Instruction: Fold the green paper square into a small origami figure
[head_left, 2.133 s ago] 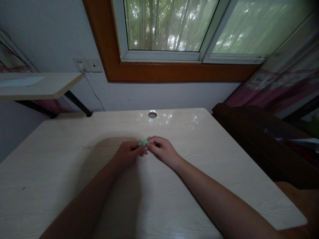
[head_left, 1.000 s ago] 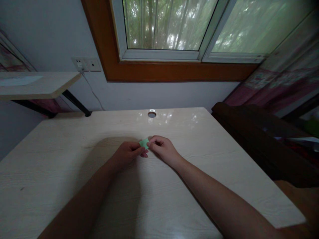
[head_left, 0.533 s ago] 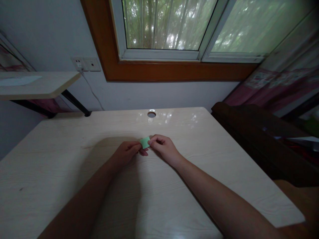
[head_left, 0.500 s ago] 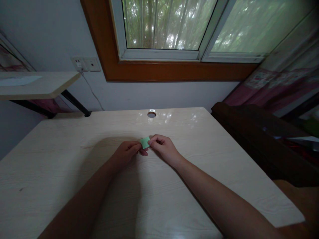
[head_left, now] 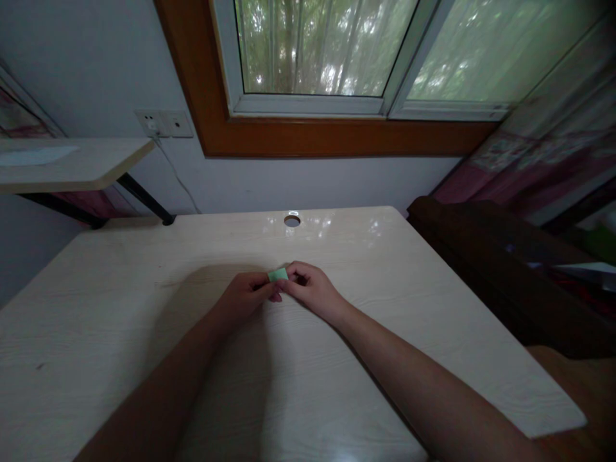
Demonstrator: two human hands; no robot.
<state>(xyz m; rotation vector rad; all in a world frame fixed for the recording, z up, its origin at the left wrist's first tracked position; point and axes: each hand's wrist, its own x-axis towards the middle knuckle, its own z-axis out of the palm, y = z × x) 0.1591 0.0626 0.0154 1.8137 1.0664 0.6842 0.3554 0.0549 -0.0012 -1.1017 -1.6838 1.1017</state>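
Observation:
A small piece of light green paper (head_left: 278,274) is held between my two hands, just above the middle of the desk (head_left: 317,372). My left hand (head_left: 245,295) pinches its left and lower edge, with the thumb pointing right. From the other side my right hand (head_left: 312,287) grips the lower right edge between thumb and curled fingers. Both thumbs meet near the paper's bottom edge. The fingers behind the paper are partly hidden, and whether it is folded I cannot tell for sure.
A round cable hole (head_left: 292,221) sits near the desk's back edge. At the back left a raised shelf (head_left: 96,173) stands on black legs. A cord (head_left: 178,176) runs down from the wall socket (head_left: 163,124). Dark wooden furniture (head_left: 462,276) borders the right side.
The green paper shows less height now, its lower part bent or tilted away. My right thumb has moved down and left, closer to my left thumb.

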